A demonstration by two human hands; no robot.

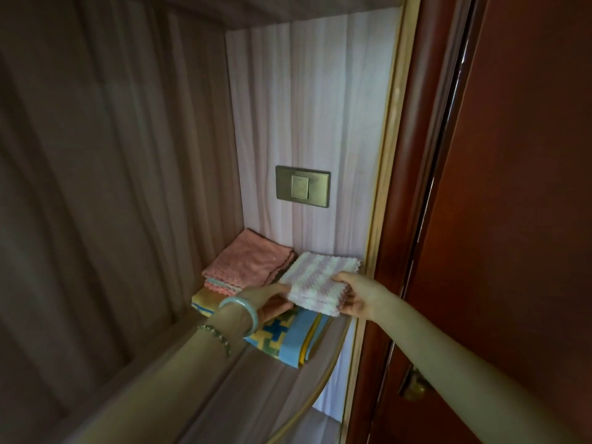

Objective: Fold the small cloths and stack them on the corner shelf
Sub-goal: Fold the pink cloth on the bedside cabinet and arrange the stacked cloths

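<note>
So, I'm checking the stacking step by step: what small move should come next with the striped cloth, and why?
Probably shift the striped cloth to the left and lower it onto the pink stack. It is already folded, and the left hand and right hand each pinch an edge, holding it beside that stack, over the patterned towel.

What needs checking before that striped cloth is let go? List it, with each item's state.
1. Striped cloth folded flat, edges aligned: ok.
2. Grip: left hand and right hand pinch opposite edges: ok.
3. Cloth resting on something: cannot tell.
4. Landing spot under it: cannot tell, the cloth hides it.
5. Pink stack beside it stands neat: ok.
6. Blue and yellow cloth lies inside the shelf edge: ok.
</note>
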